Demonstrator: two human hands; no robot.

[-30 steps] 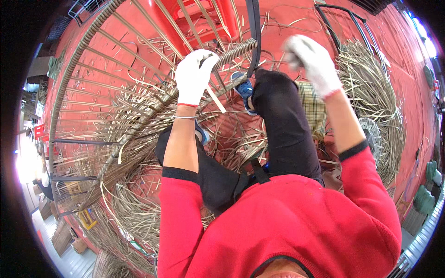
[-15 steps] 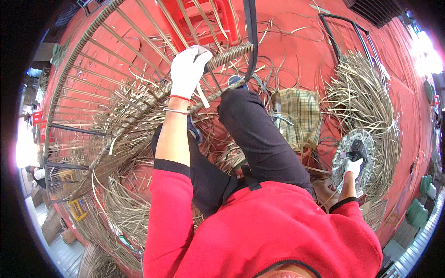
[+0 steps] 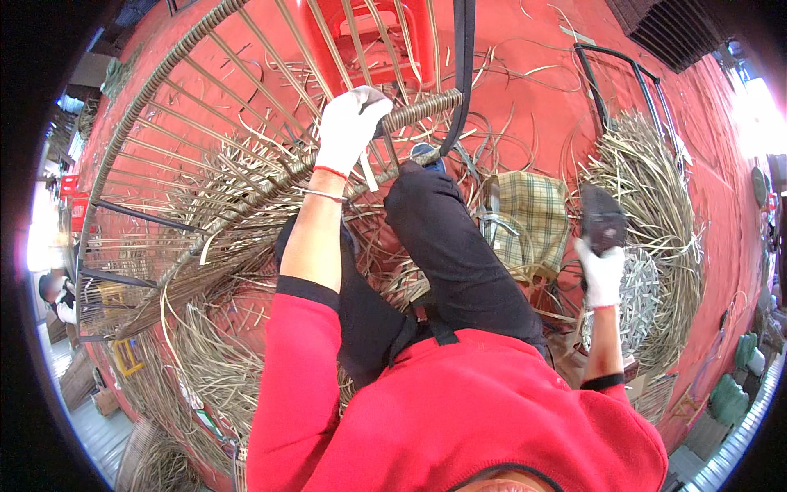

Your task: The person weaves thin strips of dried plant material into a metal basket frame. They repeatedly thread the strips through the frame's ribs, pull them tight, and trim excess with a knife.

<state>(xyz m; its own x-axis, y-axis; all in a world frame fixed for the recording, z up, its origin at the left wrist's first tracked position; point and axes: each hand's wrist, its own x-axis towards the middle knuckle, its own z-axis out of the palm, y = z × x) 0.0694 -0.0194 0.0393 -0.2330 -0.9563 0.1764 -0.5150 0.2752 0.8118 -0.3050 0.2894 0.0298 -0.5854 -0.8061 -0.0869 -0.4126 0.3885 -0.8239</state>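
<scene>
At the far left edge, a small figure in dark and white clothing showed beside the curved frame, with a yellow frame (image 3: 127,357) standing lower down. The large curved frame (image 3: 174,51), its hoop bound in brown strip and crossed by slender spokes, filled the upper left and slanted over loose strips (image 3: 217,348) heaped on the red floor (image 3: 512,107). Its wrapped rail (image 3: 434,107) ran up to the right, meeting a black bar (image 3: 464,74) at its end. The person's left hand (image 3: 348,129), in a white glove, was on that rail, fingers curled closed around it; a pale strip end (image 3: 369,174) hung just below the hand. Behind the spokes stood a red plastic stool (image 3: 422,41). Right of the person's black-trousered knees lay a checked cloth (image 3: 537,213). Beyond it, the gloved right hand (image 3: 603,275) was raised, its fingers closed on a dark tool (image 3: 603,220) that pointed away from the body and looked blurred. Just beside that hand was a grey woven disc (image 3: 643,299), with a thick bundle of strips (image 3: 668,205) next to it and a black metal frame (image 3: 590,82) above. Green bundles (image 3: 730,402) sat at the far right.
</scene>
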